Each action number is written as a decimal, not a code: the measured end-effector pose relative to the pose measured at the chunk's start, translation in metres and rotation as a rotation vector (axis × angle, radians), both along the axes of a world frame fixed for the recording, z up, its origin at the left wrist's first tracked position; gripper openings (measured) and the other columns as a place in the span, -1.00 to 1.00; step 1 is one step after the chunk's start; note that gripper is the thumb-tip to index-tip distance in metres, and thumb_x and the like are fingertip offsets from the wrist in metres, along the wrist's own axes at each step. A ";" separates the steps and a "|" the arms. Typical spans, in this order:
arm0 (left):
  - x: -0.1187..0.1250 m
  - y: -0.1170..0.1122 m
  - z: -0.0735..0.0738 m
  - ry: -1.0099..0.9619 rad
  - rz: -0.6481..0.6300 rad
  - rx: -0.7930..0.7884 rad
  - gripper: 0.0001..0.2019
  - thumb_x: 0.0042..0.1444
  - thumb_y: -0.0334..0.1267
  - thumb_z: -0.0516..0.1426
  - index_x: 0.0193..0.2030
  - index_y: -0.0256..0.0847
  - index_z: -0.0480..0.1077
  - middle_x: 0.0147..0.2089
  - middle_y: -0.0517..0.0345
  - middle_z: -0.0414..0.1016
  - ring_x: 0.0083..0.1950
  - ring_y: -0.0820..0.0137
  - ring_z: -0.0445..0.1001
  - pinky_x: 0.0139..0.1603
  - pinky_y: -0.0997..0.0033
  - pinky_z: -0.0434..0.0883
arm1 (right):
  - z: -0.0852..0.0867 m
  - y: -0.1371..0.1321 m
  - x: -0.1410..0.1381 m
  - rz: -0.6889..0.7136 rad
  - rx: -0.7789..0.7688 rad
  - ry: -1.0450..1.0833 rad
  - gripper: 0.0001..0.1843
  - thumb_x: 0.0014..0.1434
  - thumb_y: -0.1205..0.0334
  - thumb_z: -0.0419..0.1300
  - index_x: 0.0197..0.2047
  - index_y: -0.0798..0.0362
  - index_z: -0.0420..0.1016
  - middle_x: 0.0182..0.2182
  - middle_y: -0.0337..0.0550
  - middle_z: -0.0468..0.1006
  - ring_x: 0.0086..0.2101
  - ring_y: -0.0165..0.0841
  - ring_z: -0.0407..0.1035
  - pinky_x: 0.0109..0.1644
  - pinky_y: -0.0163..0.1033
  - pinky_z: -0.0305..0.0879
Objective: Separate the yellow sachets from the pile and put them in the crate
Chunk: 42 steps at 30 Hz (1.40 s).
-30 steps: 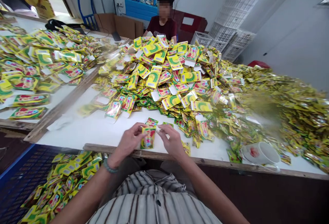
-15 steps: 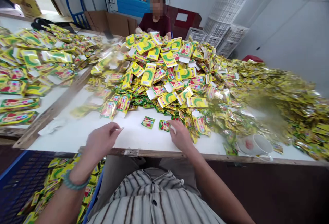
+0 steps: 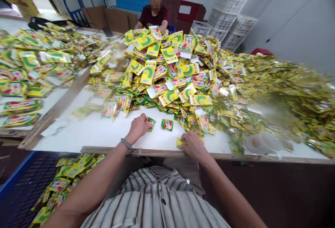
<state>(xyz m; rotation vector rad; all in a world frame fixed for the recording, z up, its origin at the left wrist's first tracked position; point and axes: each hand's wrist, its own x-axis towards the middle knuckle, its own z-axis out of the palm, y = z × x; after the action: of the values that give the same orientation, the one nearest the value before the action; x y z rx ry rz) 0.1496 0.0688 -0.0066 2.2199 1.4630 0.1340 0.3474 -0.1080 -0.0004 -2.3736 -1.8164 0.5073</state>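
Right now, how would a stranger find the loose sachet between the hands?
From the yellow heap on the white table, come down to the bare strip. One sachet touches the left hand; the loose sachet lies right of it, untouched.

Yellow packet mostly hidden under right hand, cup blurred, blue crate cut off at left.

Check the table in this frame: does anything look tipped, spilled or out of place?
The white mug appears to lie on its side near the front edge of the table, right of the right hand, with loose sachets around it. It is blurred, so no spill can be made out. Nothing else stands out.
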 end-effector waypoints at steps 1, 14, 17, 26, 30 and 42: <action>-0.005 -0.003 0.000 -0.035 0.017 -0.025 -0.78 0.02 -0.17 0.22 -0.21 -0.19 0.38 -0.33 0.01 0.54 -0.26 0.14 0.50 -0.33 0.34 0.27 | 0.000 0.002 0.000 0.025 0.004 0.015 -0.83 0.00 0.27 0.36 -0.33 0.08 0.47 -0.23 -0.02 0.50 -0.17 -0.22 0.37 -0.15 -0.26 0.19; -0.023 -0.052 0.022 -0.800 0.077 -0.409 -0.67 -0.01 0.03 0.22 -0.29 -0.22 0.45 -0.39 0.12 0.51 -0.36 0.34 0.46 -0.30 0.37 0.38 | 0.002 0.055 -0.063 -0.255 0.332 1.262 -0.55 -0.12 -0.03 0.37 -0.22 0.04 0.41 -0.33 -0.15 0.54 -0.35 -0.32 0.44 -0.32 -0.24 0.42; -0.020 -0.058 0.016 -0.997 0.123 -0.515 -0.70 -0.14 -0.05 0.31 -0.41 -0.25 0.44 -0.45 0.17 0.47 -0.40 0.41 0.42 -0.32 0.40 0.38 | 0.007 0.056 -0.071 -0.237 0.325 1.265 -0.56 -0.18 -0.01 0.42 -0.32 0.04 0.37 -0.44 -0.22 0.50 -0.39 -0.33 0.43 -0.26 -0.20 0.43; -0.020 -0.067 0.017 -1.149 0.393 -0.652 -0.70 -0.16 -0.06 0.30 -0.44 -0.25 0.39 -0.57 0.23 0.41 -0.56 0.49 0.36 -0.46 0.46 0.34 | 0.008 0.048 -0.086 -0.251 0.492 1.058 -0.67 -0.03 0.02 0.31 -0.29 0.01 0.34 -0.37 -0.18 0.49 -0.35 -0.33 0.39 -0.27 -0.25 0.35; -0.022 -0.069 0.018 -0.954 0.239 -0.316 -0.78 0.03 -0.10 0.19 -0.47 -0.20 0.36 -0.57 0.26 0.35 -0.53 0.47 0.31 -0.47 0.46 0.25 | 0.005 0.052 -0.083 -0.344 0.305 1.384 -0.52 -0.12 -0.07 0.37 -0.23 0.02 0.35 -0.39 -0.20 0.50 -0.44 -0.37 0.37 -0.40 -0.30 0.30; -0.022 -0.025 0.012 -0.515 0.238 -0.114 -0.70 -0.04 -0.02 0.25 -0.43 -0.16 0.27 -0.48 0.16 0.40 -0.36 0.29 0.42 -0.34 0.35 0.28 | -0.006 0.054 -0.066 -0.190 0.356 0.433 -0.79 0.13 0.08 0.17 -0.30 0.06 0.48 -0.56 -0.20 0.47 -0.51 -0.34 0.31 -0.40 -0.31 0.12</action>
<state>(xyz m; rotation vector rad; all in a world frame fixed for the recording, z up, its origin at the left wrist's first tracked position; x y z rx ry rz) 0.1274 0.0437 0.0057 1.7380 1.3874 0.6320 0.2815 -0.0542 -0.0066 -1.9806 -1.3493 0.5658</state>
